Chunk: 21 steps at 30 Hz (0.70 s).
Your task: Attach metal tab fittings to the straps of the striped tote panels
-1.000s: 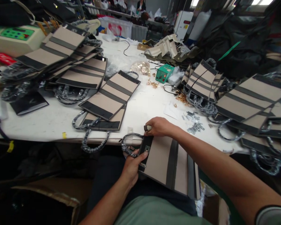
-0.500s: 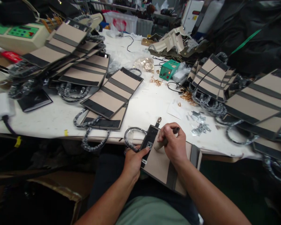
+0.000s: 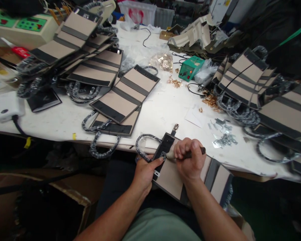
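Observation:
A beige bag panel [image 3: 172,177] with dark strips rests over my lap, tilted against the table edge. My left hand [image 3: 145,172] grips its left edge, thumb on top beside a small metal plate [image 3: 163,154] on the black strip. A second metal plate [image 3: 156,173] lies lower on that strip. My right hand [image 3: 190,159] is wrapped round a hand tool [image 3: 171,153] with a dark handle end and a grey-beige front. Its front end points at the upper plate; contact cannot be made out. A plastic-wrapped loop handle [image 3: 146,136] and a metal-tipped tab [image 3: 175,129] extend from the panel.
Similar panels [image 3: 126,92] are stacked on the left of the table, with more panels [image 3: 243,78] at right. A green box [image 3: 191,68] with a red light stands behind gold fittings [image 3: 212,100]. Small metal plates [image 3: 224,137] are scattered near the right front.
The tool has swung from pointing down at the beige area to lying flatter, its front at the upper metal plate. My right hand has turned with it. The whole view has shifted slightly.

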{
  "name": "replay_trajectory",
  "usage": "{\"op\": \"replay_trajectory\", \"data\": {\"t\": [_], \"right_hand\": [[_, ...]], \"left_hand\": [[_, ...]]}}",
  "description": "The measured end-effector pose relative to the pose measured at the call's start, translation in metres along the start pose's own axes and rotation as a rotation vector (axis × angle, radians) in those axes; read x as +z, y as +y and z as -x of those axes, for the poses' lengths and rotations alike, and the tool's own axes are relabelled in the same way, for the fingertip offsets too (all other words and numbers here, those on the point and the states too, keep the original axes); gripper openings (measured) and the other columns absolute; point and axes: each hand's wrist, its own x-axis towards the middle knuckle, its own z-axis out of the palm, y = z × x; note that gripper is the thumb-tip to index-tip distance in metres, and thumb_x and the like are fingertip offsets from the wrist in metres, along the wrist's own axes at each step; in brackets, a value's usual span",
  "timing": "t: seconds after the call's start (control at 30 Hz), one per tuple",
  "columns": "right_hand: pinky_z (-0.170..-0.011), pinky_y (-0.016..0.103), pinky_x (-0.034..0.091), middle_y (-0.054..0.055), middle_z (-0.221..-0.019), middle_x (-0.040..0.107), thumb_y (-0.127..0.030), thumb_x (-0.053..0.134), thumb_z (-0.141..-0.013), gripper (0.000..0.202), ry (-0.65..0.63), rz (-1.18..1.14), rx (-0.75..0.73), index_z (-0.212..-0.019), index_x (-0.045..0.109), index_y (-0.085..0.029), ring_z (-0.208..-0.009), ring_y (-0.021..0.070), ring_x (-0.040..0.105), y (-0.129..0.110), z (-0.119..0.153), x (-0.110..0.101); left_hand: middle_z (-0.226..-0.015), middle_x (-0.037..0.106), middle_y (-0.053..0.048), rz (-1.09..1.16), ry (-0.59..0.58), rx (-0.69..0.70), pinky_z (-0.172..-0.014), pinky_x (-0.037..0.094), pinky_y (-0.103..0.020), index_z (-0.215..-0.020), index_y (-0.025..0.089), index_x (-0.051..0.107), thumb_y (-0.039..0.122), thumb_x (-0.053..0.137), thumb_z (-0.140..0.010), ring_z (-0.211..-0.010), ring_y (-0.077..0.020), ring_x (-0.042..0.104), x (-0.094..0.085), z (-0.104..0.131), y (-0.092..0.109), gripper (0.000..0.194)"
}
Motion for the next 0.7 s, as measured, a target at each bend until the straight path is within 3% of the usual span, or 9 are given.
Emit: {"op": "replay_trajectory", "data": {"t": [0.13,0.3,0.37,0.57,0.7], "right_hand": [[-0.041,0.025,0.032,-0.005,-0.057,0.042,-0.036,0.061,-0.096,0.033,-0.086,0.034,-0.075,-0.067,0.051,-0.022,-0.044,0.0108,0.04,0.007,0.006,0.002],[-0.054,0.033,0.043,-0.001,-0.058,0.054,-0.028,0.066,-0.092,0.026,-0.304,0.258,-0.229,-0.068,0.06,-0.022,-0.055,0.0159,0.053,0.015,0.013,0.004],[-0.055,0.032,0.043,0.0,-0.059,0.055,-0.028,0.067,-0.092,0.027,-0.348,0.308,-0.189,-0.067,0.058,-0.021,-0.055,0.0157,0.053,0.014,0.01,0.005],[-0.045,0.026,0.034,-0.004,-0.053,0.047,-0.041,0.063,-0.094,0.041,-0.292,0.278,0.015,-0.061,0.048,-0.022,-0.045,0.011,0.042,0.003,-0.011,0.015],[-0.048,0.026,0.034,-0.004,-0.052,0.048,-0.045,0.065,-0.09,0.041,-0.423,0.572,0.135,-0.06,0.052,-0.021,-0.047,0.0105,0.042,-0.004,-0.02,0.036]], "left_hand": [[-0.069,0.074,-0.006,0.024,-0.012,-0.044,-0.059,0.048,-0.026,-0.072,0.012,0.077,0.032,0.092,-0.055,-0.059,-0.0157,0.064,0.0,-0.001,0.001,0.031],[-0.067,0.071,-0.005,-0.001,-0.01,0.008,-0.061,0.047,-0.026,-0.068,0.012,0.076,0.035,0.092,-0.055,-0.061,-0.0155,0.062,0.0,-0.002,0.003,0.03],[-0.067,0.071,-0.005,0.003,-0.01,0.031,-0.063,0.048,-0.027,-0.068,0.013,0.076,0.035,0.091,-0.056,-0.062,-0.0161,0.063,0.0,-0.002,0.002,0.03],[-0.066,0.071,-0.003,0.029,-0.024,0.073,-0.061,0.045,-0.027,-0.067,0.014,0.075,0.031,0.091,-0.056,-0.06,-0.0158,0.061,-0.002,-0.001,-0.002,0.026],[-0.068,0.071,-0.004,0.019,-0.022,0.111,-0.062,0.044,-0.028,-0.066,0.014,0.074,0.031,0.089,-0.058,-0.062,-0.0167,0.061,-0.004,-0.004,-0.005,0.024]]}}
